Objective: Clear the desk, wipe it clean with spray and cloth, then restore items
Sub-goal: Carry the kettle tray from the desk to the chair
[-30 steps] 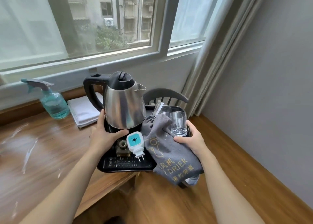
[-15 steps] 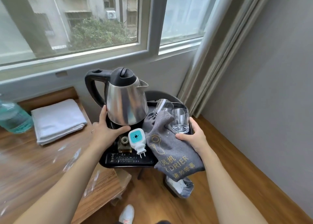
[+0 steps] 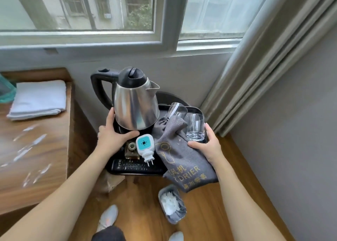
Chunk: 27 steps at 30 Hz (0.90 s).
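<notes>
A black tray (image 3: 193, 108) hangs in the air to the right of the wooden desk (image 3: 36, 149), above the floor. It carries a steel kettle (image 3: 135, 107) on its base, two clear glasses (image 3: 195, 125), a grey hair-drier bag (image 3: 182, 160) drooping over the front edge, a white and teal plug-in device (image 3: 145, 145), a small bottle (image 3: 131, 149) and a black remote (image 3: 135, 166). My left hand (image 3: 113, 136) grips the tray's left edge, thumb by the kettle base. My right hand (image 3: 207, 144) grips the right edge, thumb on the bag.
A folded white cloth (image 3: 38, 98) lies at the desk's back corner, with a teal spray bottle (image 3: 5, 91) at the frame's left edge. White streaks mark the desk. A dark chair back (image 3: 167, 96) stands behind the tray. A small grey bin (image 3: 172, 206) stands on the floor. A curtain (image 3: 255, 58) hangs on the right.
Both hands have carried the tray to the right, off the desk's end and over the floor. The view has swung right; desk and spray bottle slid to the left edge.
</notes>
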Motion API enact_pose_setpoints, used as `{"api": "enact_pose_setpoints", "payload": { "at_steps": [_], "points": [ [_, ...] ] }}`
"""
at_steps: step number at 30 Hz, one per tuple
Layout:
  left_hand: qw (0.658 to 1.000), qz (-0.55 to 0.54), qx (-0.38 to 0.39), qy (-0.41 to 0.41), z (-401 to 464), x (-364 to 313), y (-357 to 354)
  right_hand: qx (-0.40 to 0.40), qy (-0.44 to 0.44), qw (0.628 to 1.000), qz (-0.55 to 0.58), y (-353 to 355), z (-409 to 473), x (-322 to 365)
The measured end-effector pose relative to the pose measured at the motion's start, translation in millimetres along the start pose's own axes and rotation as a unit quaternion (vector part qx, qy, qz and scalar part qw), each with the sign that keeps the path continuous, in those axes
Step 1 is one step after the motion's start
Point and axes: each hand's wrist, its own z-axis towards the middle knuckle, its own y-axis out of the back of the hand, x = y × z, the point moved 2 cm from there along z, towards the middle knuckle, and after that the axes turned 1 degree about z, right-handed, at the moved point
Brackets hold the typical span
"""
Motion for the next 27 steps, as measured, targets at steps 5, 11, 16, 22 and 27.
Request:
{"api": "enact_pose_setpoints", "payload": {
  "at_steps": [5,11,16,22,27],
  "points": [
    [0.999,-0.024,-0.032,0.025,-22.8,6.3,-42.1,0.052,0.006,0.999,0.0,31.9,27.2,-22.9],
    [0.997,-0.013,-0.035,0.061,-18.6,25.7,-81.6,0.079,-0.001,0.997,0.006,38.8,59.4,-63.0],
    [0.997,-0.013,-0.008,0.078,3.5,56.9,-124.5,0.078,-0.016,0.997,-0.01,37.4,87.7,-107.4],
    [0.994,-0.021,-0.032,0.1,27.5,100.3,-177.4,0.112,-0.02,0.993,-0.044,29.4,138.5,-166.3],
    [0.99,-0.045,-0.07,0.118,50.2,142.9,-222.9,0.158,-0.027,0.985,-0.064,13.8,192.7,-219.1]
  ]
}}
